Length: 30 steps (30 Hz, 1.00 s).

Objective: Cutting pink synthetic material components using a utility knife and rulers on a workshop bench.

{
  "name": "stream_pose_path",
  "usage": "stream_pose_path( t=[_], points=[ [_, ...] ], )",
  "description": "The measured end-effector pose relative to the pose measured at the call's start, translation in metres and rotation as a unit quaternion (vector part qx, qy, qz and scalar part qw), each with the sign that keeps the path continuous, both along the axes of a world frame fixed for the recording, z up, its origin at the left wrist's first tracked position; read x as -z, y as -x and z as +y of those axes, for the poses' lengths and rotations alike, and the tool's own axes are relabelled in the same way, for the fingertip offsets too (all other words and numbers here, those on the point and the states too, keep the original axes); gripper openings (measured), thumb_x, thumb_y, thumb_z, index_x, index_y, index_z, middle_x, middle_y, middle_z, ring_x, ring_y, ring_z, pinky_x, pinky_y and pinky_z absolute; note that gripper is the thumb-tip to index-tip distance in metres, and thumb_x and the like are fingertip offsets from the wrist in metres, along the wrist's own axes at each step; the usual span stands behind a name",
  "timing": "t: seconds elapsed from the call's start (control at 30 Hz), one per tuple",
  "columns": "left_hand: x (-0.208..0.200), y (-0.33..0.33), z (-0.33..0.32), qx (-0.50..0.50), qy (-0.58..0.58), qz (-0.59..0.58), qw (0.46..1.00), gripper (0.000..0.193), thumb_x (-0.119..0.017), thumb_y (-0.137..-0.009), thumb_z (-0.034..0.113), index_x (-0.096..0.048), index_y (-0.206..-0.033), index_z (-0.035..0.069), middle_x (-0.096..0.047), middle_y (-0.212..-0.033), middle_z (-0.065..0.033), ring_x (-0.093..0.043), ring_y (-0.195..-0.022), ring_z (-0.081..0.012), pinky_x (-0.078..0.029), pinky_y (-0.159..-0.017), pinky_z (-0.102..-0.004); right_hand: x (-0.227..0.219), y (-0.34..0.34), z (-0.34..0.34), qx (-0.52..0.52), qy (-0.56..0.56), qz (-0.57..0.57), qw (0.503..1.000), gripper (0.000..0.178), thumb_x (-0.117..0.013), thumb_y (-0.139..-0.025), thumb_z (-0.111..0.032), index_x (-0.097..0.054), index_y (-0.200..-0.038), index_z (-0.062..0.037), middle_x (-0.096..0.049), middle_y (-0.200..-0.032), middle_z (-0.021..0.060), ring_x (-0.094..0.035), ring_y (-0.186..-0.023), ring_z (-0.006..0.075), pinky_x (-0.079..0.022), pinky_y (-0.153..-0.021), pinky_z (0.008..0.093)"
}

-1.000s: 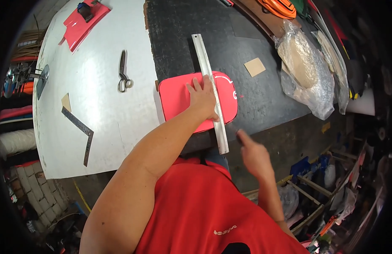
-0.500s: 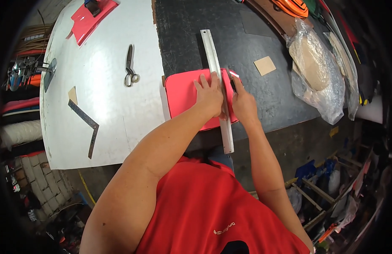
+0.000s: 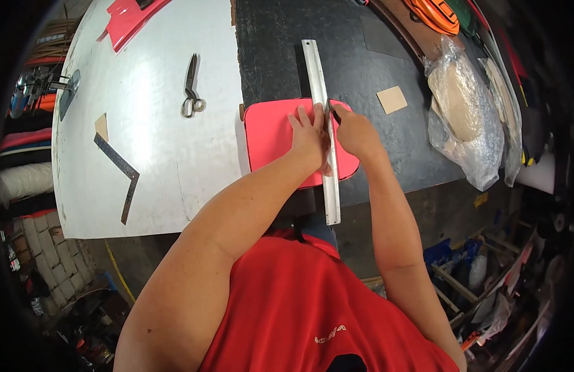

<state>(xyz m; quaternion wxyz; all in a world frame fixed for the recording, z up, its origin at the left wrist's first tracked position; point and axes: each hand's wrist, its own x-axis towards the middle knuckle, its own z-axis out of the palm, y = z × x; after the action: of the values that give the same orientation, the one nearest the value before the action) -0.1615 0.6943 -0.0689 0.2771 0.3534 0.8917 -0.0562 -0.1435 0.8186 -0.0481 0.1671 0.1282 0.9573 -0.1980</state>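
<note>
1. right hand [image 3: 357,133] has moved since one second ago, from near right to the metal straightedge's [image 3: 315,68] right side; fingers curled round a thin dark tool [image 3: 336,116].
2. left hand [image 3: 308,137]: fingers spread, pressing on straightedge and smooth pink panel [image 3: 271,133], grasping neither.
3. panel: one, round-cornered, on black tabletop [image 3: 271,56]; straightedge overhangs far and near edges.
4. bare black surface separates panel from tan card [image 3: 392,100], right.
5. left: one scissors [image 3: 191,93], one angle square [image 3: 119,158].
</note>
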Motion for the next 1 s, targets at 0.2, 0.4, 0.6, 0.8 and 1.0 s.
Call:
stream_pose_path(
  t=[0.2,0.4,0.6,0.8,1.0],
  points=[
    [-0.006,0.002,0.004,0.008,0.011,-0.027,1.000,0.104,-0.088,-0.058,0.055,-0.051,-0.143,0.007,-0.008,-0.162,-0.0240,-0.014,-0.143,-0.0586,-0.019,-0.112,-0.0712,0.003,-0.021,0.000,-0.007,-0.010,0.000,1.000,0.042,-0.049,-0.088,-0.008,-0.054,-0.130,-0.0068,-0.069,-0.101,0.0265,-0.066,-0.098,0.0454,-0.052,-0.085,0.0549],
    [0.001,-0.002,0.001,-0.029,-0.022,0.010,0.999,0.127,-0.089,-0.057,0.053,-0.029,-0.151,-0.007,-0.010,-0.161,-0.0258,-0.017,-0.143,-0.0571,-0.019,-0.113,-0.0702,-0.001,-0.098,-0.011,-0.004,-0.017,-0.018,1.000,0.053,-0.050,-0.089,-0.009,-0.049,-0.142,-0.0148,-0.067,-0.086,0.0282,-0.066,-0.082,0.0483,-0.052,-0.074,0.0580],
    [-0.006,-0.002,0.000,-0.011,-0.011,0.011,1.000,0.133,-0.088,-0.057,0.058,-0.022,-0.152,-0.008,-0.010,-0.161,-0.0263,-0.019,-0.143,-0.0575,-0.022,-0.112,-0.0700,-0.014,-0.201,-0.033,0.030,-0.014,-0.091,0.995,0.059,-0.054,-0.089,-0.011,-0.044,-0.146,-0.0184,-0.067,-0.084,0.0272,-0.066,-0.078,0.0464,-0.052,-0.070,0.0569],
    [-0.001,-0.003,0.000,-0.021,-0.009,0.004,1.000,0.134,-0.088,-0.058,0.057,-0.019,-0.154,-0.006,-0.009,-0.162,-0.0263,-0.017,-0.144,-0.0562,-0.021,-0.113,-0.0688,-0.043,-0.203,-0.028,0.062,-0.006,-0.072,0.995,0.056,-0.055,-0.090,-0.012,-0.045,-0.145,-0.0168,-0.067,-0.087,0.0241,-0.066,-0.080,0.0451,-0.052,-0.070,0.0553],
    [0.002,-0.005,0.001,-0.033,-0.027,0.021,0.999,0.126,-0.088,-0.058,0.057,-0.029,-0.152,-0.005,-0.009,-0.162,-0.0251,-0.017,-0.144,-0.0571,-0.020,-0.113,-0.0696,-0.047,-0.094,-0.007,0.090,0.000,0.066,0.994,0.051,-0.052,-0.090,-0.008,-0.049,-0.141,-0.0137,-0.066,-0.095,0.0302,-0.064,-0.089,0.0481,-0.048,-0.077,0.0565]
  ],
)
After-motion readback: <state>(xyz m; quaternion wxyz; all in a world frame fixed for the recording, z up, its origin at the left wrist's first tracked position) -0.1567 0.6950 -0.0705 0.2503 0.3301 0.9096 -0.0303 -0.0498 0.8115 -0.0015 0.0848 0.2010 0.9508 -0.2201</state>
